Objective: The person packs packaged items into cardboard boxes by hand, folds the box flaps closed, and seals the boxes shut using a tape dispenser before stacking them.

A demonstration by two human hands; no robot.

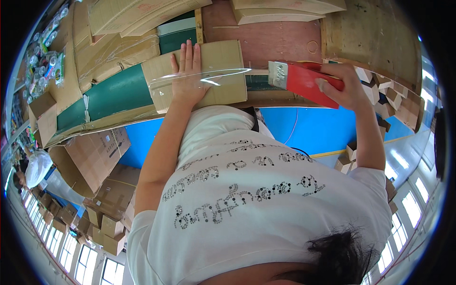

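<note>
My left hand (188,76) lies flat on a cardboard box (219,54), its fingers stretched toward the far side. Wrapped round a red tape dispenser (306,84) with a pale toothed front, my right hand (343,86) is just right of the box. A strip of clear tape (223,74) runs from the dispenser's front leftward across the box and passes over my left hand or wrist. Whether the tape sticks to the box along its whole length, I cannot tell.
Dark green tabletop (118,95) shows under and left of the box. Stacked flat cartons (142,16) lie on the far side. A large open carton (90,159) stands low at left, and bagged clear bottles (45,57) are at far left. Another person (38,166) is at the left edge.
</note>
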